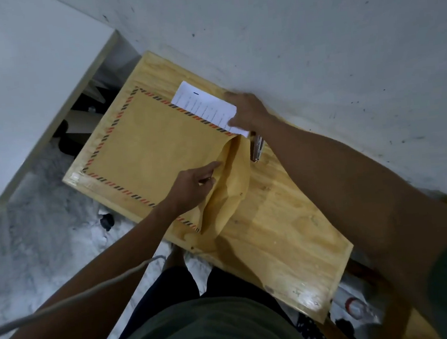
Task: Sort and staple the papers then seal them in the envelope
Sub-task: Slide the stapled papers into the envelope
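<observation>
A large brown envelope (150, 146) with a red-and-black striped border is lying flat on a wooden table (284, 234), extending to the left of both hands. The left hand (191, 188) is resting on the envelope near its open end, fingers curled around the upper layer at the mouth and index finger pointing forward along it. Directly right of this hand, the envelope flap (232, 184) is lying opened out and creased on the table surface.

Beyond the left hand, a sheaf of white papers (206, 106) is sitting partly inside the envelope, its far portion projecting past the striped edge. The right hand (247, 110) is gripping the right end of the papers, thumb on top; this hand is slightly blurred. The two hands are working apart, with the envelope mouth between them.

Just below the right hand and beside the right forearm, a metal stapler (257, 147) is lying on the table, touching neither hand. Whether the papers are stapled cannot be determined.
</observation>
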